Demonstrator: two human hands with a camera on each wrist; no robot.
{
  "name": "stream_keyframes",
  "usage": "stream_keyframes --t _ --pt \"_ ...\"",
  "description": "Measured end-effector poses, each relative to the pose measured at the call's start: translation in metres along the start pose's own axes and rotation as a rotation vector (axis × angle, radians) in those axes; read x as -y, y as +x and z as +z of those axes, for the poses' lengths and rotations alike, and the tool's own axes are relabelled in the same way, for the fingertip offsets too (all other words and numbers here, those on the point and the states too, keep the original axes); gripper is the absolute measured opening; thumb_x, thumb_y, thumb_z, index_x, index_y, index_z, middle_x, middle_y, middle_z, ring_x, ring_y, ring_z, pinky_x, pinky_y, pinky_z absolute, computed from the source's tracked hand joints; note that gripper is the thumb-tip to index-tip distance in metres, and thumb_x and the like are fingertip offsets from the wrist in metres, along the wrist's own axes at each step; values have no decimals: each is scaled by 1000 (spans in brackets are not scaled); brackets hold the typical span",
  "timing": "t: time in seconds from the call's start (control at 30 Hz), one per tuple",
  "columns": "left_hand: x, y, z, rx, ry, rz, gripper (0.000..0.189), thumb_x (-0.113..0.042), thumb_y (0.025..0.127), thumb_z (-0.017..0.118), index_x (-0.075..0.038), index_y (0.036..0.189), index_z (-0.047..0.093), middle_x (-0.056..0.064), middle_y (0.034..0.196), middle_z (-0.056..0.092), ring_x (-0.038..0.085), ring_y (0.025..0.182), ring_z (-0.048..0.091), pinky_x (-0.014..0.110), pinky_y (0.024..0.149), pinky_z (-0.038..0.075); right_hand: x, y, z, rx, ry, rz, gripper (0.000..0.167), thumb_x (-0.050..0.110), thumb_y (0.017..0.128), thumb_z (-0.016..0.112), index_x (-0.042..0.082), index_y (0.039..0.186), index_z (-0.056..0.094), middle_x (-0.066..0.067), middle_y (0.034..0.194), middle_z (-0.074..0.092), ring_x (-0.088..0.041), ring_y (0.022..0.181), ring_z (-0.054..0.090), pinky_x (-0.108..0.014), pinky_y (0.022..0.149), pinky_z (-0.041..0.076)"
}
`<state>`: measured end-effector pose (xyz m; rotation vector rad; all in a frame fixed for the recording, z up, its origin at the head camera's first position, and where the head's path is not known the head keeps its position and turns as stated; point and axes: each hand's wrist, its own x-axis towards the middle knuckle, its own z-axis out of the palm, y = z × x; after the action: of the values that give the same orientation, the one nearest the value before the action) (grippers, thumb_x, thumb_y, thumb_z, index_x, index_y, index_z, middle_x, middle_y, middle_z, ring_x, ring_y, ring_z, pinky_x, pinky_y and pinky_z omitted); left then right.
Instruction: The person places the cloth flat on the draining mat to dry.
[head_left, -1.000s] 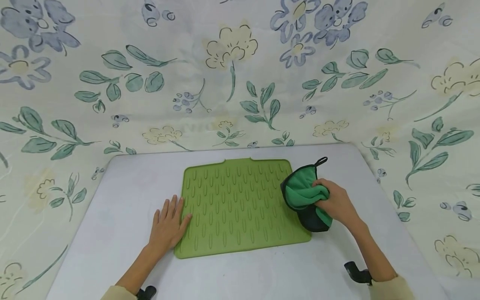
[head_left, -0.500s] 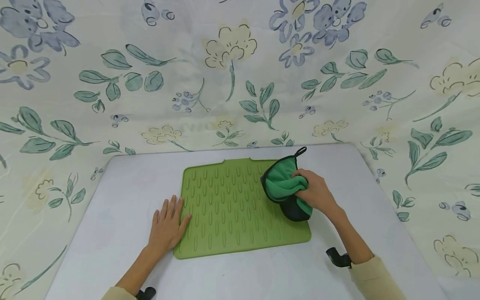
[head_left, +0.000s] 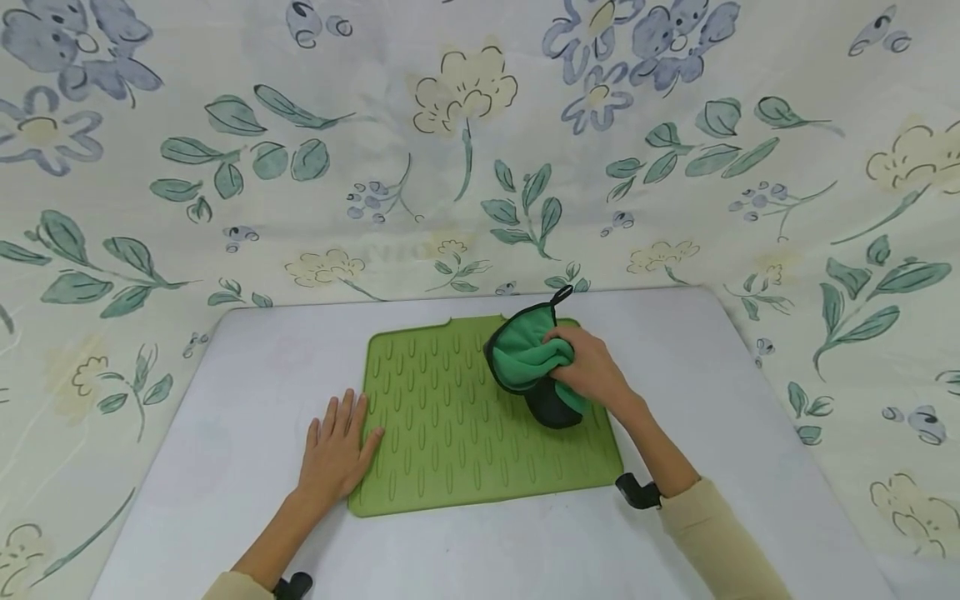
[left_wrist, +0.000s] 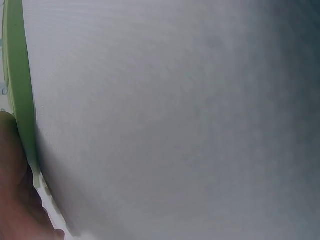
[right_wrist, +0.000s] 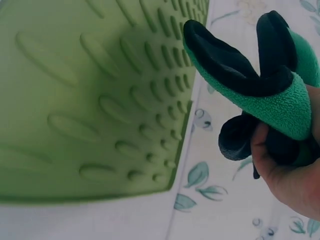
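Observation:
A green ridged mat [head_left: 442, 433] with a tab on its far edge lies on the white table. My left hand [head_left: 333, 454] rests palm down at the mat's left edge, fingers straight and thumb on the mat. The left wrist view catches part of that hand [left_wrist: 15, 185] beside the green edge [left_wrist: 22, 75]. My right hand [head_left: 596, 367] grips a bunched green cloth [head_left: 525, 346] with black edging, a black underside and a hanging loop, over the mat's right part. Its folds [right_wrist: 265, 105] stand out from the fingers in the right wrist view.
White table [head_left: 247, 400] extends around the mat on all sides. A floral curtain [head_left: 465, 167] hangs behind the table's far edge and down both sides. A black wrist mount [head_left: 637, 492] sits on the right forearm, another [head_left: 294, 586] on the left.
My right hand has moved left and slightly away with the cloth, from the mat's right edge to over its right part. The left hand and the mat have stayed put.

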<state>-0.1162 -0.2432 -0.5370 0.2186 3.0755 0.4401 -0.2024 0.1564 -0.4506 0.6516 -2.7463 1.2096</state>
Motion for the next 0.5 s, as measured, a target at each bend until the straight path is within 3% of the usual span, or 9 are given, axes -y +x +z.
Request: stream_keyframes --t 0.5 --pt "1 2 1 1 2 -3 68 -37 107 41 5 156 21 27 161 12 46 148 5 66 114 5 2 16 37 74 -12 22 36 -3 80 73 3 114 66 -12 104 67 -20 77 50 -32 65 43"
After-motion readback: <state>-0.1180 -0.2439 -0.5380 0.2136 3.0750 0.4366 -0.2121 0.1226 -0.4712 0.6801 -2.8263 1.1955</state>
